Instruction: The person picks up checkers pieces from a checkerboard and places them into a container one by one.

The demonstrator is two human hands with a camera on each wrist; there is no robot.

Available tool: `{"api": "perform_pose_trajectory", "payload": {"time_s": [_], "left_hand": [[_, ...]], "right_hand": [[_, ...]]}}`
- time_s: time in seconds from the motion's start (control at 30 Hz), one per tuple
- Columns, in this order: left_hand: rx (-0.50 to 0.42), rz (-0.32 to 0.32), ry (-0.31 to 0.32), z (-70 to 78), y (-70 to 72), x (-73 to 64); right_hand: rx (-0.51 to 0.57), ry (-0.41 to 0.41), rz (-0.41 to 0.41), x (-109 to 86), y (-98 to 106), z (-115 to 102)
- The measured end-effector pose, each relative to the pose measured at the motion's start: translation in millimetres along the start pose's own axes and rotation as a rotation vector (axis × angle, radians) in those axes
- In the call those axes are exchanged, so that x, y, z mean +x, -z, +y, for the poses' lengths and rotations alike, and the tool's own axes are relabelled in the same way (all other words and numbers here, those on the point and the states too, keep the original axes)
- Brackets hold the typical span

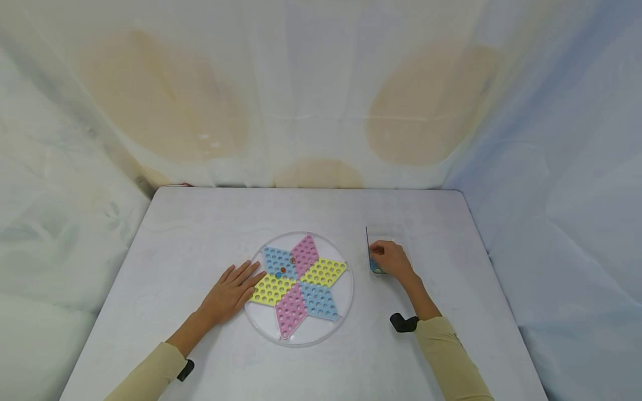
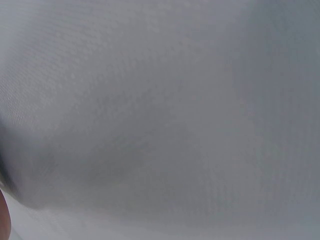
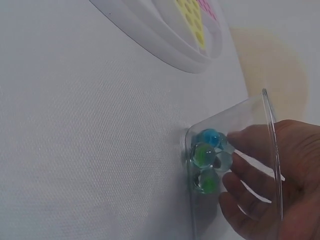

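A round Chinese checkers board [image 1: 321, 336] lies on the table, its star made of pink, yellow and blue sections. My left hand [image 1: 229, 295] rests on its left rim, fingers extended towards the yellow and blue sections. Two reddish-brown marbles [image 1: 283, 270] and a blue marble [image 1: 278, 275] sit near the upper-left blue section. My right hand [image 3: 295, 175] reaches into a clear plastic box [image 3: 235, 111], fingers bent and spaced apart beside several glass marbles [image 3: 204, 155]. Fingertips are at or very near the marbles; no firm grip shows. The left wrist view shows mostly blurred white cloth.
The white-covered table [image 1: 210, 223] has pale curtains [image 1: 311, 83] behind it and on both sides. The clear box stands right of the board, with a strip of table between them. A dark wrist device [image 1: 403, 323] sticks out from the right sleeve.
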State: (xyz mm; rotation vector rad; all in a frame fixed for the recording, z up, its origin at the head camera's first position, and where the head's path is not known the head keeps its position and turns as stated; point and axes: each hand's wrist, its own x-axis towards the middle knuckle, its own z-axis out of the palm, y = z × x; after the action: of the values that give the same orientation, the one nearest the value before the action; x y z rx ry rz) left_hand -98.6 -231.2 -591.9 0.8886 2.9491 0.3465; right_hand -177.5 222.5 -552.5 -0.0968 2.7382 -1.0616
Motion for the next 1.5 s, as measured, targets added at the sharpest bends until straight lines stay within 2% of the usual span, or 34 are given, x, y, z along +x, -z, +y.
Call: {"api": "perform_pose_trajectory", "payload": {"time_s": [0.33, 0.6, 0.93, 1.17, 1.5], "left_hand": [[-0.006, 0.001, 0.005, -0.6, -1.9, -0.8], [-0.015, -0.015, 0.017, 1.1, -2.2, -0.6], [0.006, -0.020, 0.014, 1.4, -2.3, 0.5], [0.004, -0.005, 0.012, 1.1, -3.2, 0.8], [0.005, -0.014, 0.018, 1.8, -2.8, 1.8]], "right_hand": [[-0.010, 0.011, 0.049, -4.1, 5, -8], [0.005, 0.054, 0.109, -7.4, 11, -16], [0.079, 0.229, 0.221, -11.9, 14, -41], [0.084, 0.320, 0.209, -11.9, 4, -63], [0.075, 0.340, 0.133, -13.1, -15, -88]]}}
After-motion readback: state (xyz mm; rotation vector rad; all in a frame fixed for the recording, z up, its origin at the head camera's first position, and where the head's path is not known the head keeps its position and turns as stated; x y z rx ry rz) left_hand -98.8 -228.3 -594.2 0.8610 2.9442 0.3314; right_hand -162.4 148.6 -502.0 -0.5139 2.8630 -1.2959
